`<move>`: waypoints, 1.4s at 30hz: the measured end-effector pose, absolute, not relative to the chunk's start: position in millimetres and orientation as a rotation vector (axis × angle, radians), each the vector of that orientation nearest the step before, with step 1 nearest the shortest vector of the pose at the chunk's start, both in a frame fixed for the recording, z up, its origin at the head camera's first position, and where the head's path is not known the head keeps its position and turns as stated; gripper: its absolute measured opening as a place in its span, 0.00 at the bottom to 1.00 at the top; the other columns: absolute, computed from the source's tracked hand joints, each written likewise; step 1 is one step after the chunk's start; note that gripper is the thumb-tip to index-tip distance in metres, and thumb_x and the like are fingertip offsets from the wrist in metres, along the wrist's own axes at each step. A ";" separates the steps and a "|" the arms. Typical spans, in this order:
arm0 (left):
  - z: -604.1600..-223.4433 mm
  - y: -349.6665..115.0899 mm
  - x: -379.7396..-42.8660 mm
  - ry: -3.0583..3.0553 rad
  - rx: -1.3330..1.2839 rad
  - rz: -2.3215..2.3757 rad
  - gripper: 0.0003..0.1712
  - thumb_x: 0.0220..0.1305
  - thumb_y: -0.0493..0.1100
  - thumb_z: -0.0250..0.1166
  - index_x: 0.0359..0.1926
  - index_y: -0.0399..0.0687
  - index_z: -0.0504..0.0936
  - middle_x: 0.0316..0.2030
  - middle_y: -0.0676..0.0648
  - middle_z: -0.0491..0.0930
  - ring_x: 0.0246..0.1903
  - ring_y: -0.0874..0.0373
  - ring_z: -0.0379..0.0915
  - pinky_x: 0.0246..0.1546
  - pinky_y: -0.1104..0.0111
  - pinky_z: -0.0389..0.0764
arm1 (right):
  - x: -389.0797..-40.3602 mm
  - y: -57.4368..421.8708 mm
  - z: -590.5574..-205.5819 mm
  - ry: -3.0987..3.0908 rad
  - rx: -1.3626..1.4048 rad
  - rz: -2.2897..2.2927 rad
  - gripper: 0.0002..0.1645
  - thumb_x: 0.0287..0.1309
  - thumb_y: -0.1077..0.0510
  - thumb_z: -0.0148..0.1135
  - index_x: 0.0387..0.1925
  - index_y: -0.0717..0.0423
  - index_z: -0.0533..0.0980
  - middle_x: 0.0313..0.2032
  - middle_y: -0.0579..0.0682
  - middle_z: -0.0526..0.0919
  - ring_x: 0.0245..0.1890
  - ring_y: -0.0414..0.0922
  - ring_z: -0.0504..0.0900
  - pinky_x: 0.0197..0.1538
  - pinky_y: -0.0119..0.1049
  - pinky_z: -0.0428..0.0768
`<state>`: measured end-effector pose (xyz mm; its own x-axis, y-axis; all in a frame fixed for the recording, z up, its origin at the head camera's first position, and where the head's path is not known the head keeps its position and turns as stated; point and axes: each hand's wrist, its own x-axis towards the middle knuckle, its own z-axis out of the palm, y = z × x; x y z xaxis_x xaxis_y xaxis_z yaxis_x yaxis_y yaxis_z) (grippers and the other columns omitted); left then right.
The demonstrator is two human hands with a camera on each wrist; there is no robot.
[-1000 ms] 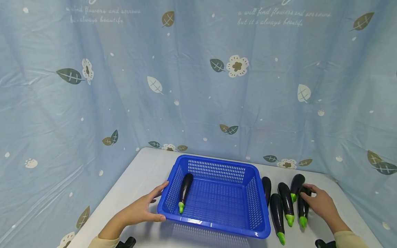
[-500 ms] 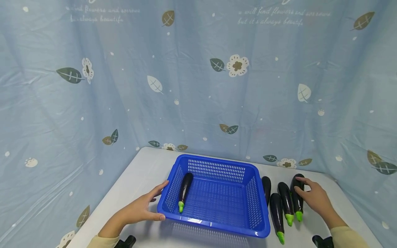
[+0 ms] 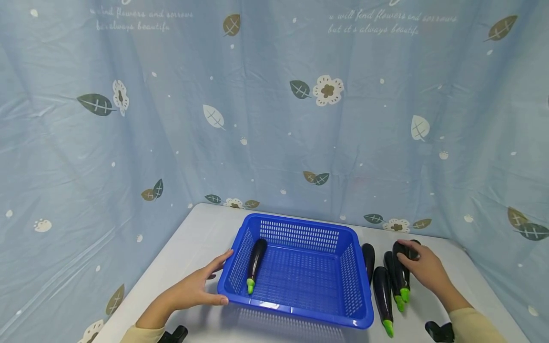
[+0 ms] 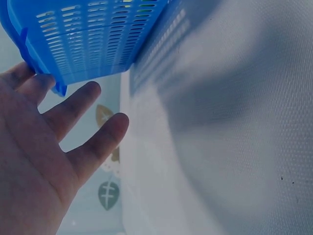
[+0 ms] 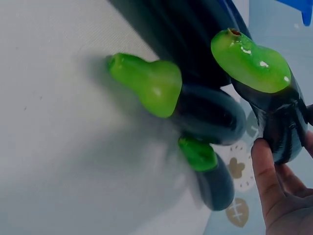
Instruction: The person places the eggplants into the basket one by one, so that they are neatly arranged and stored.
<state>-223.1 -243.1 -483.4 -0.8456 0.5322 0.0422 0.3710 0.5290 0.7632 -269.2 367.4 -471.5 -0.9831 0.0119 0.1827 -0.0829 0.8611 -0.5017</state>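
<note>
My right hand (image 3: 424, 269) pinches a dark eggplant with a green stem end (image 5: 283, 112) between thumb and fingers, stem toward me. In the head view it overlaps another eggplant (image 3: 391, 276) in the group right of the basket; in the right wrist view it is raised above the others. My left hand (image 3: 195, 288) is spread at the left side of a blue plastic basket (image 3: 296, 314), fingertips at the rim and thumb by the near left corner. Inside the basket, one eggplant (image 3: 256, 262) lies along the left wall.
Beside the basket's right wall lie an eggplant (image 3: 368, 261) partly behind the rim and a nearer one (image 3: 382, 297). Another (image 3: 415, 252) is mostly hidden behind my right hand. A blue patterned curtain (image 3: 274, 119) hangs behind the white table (image 3: 210, 224).
My right hand has moved left with the held eggplant, from the right end of the group, past the back one, to over its neighbour. The left hand and basket stay in place.
</note>
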 end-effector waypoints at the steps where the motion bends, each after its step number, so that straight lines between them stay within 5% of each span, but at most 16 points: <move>1: -483.1 -242.9 -223.3 2.569 0.772 1.219 0.62 0.58 0.52 0.76 0.82 0.55 0.44 0.77 0.34 0.53 0.71 0.30 0.59 0.62 0.35 0.70 | -269.7 365.9 -471.0 -2.853 0.065 0.786 0.32 0.70 0.50 0.61 0.66 0.66 0.70 0.59 0.78 0.72 0.52 0.70 0.76 0.47 0.62 0.80; 5: -481.8 -242.0 -224.0 2.572 0.776 1.231 0.62 0.57 0.52 0.76 0.82 0.54 0.45 0.77 0.34 0.53 0.71 0.31 0.59 0.62 0.35 0.70 | -272.9 360.1 -468.5 -2.852 0.083 0.798 0.33 0.71 0.48 0.59 0.68 0.66 0.69 0.63 0.78 0.68 0.59 0.75 0.71 0.54 0.70 0.75; 18: -482.7 -242.0 -223.4 2.560 0.750 1.255 0.62 0.57 0.52 0.76 0.82 0.54 0.45 0.77 0.34 0.52 0.71 0.30 0.58 0.63 0.35 0.69 | -280.1 337.9 -453.5 -2.820 0.099 0.845 0.33 0.71 0.48 0.61 0.69 0.62 0.70 0.62 0.75 0.70 0.47 0.66 0.82 0.40 0.55 0.86; 42: -485.3 -241.9 -222.7 2.548 0.722 1.258 0.62 0.57 0.52 0.76 0.82 0.58 0.45 0.78 0.34 0.51 0.72 0.30 0.56 0.64 0.35 0.68 | -292.0 299.0 -431.7 -2.802 0.163 0.874 0.32 0.70 0.48 0.62 0.70 0.56 0.71 0.63 0.70 0.72 0.47 0.63 0.84 0.39 0.54 0.85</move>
<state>-222.7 -241.9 -485.3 -0.8582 0.5125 0.0285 0.3342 0.5157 0.7889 -292.0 299.0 -431.7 -0.9735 -0.0449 0.2242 -0.1644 0.8190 -0.5497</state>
